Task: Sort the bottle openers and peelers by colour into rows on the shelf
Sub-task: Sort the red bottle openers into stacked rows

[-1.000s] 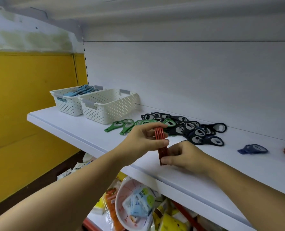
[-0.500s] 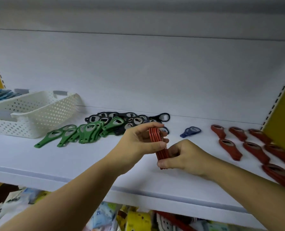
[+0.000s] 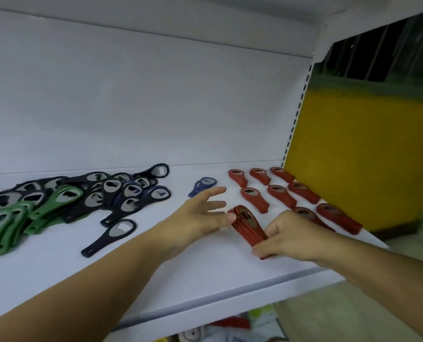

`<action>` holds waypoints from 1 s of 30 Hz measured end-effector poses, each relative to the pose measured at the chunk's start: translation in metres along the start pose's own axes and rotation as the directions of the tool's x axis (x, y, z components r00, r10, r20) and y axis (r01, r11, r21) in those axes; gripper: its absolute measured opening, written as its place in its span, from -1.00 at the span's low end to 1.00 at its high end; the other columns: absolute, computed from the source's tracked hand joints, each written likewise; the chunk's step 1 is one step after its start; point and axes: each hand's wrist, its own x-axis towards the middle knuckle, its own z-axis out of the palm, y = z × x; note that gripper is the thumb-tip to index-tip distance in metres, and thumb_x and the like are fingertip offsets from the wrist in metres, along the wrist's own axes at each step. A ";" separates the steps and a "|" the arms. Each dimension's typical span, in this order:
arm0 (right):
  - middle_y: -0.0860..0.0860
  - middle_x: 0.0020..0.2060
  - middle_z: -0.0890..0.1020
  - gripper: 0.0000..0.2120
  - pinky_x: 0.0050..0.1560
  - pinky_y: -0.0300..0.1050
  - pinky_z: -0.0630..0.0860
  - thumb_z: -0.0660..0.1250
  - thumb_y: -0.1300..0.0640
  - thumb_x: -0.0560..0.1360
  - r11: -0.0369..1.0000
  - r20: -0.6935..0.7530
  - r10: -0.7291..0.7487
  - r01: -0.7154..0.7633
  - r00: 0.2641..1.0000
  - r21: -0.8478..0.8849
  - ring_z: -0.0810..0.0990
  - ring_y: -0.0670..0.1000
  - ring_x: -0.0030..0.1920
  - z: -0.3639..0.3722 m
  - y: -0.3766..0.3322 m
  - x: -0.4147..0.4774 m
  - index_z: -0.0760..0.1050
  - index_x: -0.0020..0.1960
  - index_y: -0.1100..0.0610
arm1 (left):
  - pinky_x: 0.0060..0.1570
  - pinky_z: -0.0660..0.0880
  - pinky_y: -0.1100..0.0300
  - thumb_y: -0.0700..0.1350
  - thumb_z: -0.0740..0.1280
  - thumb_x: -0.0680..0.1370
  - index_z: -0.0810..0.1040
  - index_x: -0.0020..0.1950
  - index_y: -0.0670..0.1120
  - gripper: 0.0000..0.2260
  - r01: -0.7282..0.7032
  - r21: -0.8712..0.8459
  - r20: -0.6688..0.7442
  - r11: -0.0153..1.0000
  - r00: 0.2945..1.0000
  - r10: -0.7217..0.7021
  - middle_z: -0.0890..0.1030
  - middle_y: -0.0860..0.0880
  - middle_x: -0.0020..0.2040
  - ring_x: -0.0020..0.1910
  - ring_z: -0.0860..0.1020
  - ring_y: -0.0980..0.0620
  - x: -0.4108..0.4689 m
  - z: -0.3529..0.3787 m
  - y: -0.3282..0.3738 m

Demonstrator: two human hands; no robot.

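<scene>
A stack of red bottle openers (image 3: 246, 222) lies tilted on the white shelf (image 3: 205, 275). My right hand (image 3: 288, 234) grips its near end with curled fingers. My left hand (image 3: 200, 214) is spread with straight fingers, its thumb tip touching the stack's far end. To the right, several red openers (image 3: 278, 193) lie in rows. A heap of dark navy openers (image 3: 116, 191) and a pile of green openers (image 3: 15, 218) lie at the left. One blue opener (image 3: 203, 186) lies alone behind my left hand.
A single navy opener (image 3: 109, 236) lies near the shelf's front, left of my left forearm. The shelf ends at a slotted upright (image 3: 295, 114) beside a yellow wall (image 3: 358, 154). Packaged goods (image 3: 230, 329) show below the shelf edge.
The view has swung right, so the baskets are out of sight. The red stack went from upright in both hands down onto the shelf by the red rows. My left hand let go and opened.
</scene>
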 end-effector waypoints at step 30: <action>-0.03 -0.54 0.25 -0.48 -0.44 -0.13 0.20 0.24 -0.17 0.52 0.740 -0.256 -0.099 -0.100 0.962 -0.665 0.30 -0.05 -0.50 -0.029 -0.040 0.030 0.27 -0.47 0.13 | -0.20 0.47 0.23 -0.13 0.31 0.54 0.58 0.06 -0.01 -0.87 -0.072 0.521 -0.062 0.850 0.991 0.122 0.60 0.02 -0.13 -0.24 0.51 0.11 0.015 -0.040 -0.008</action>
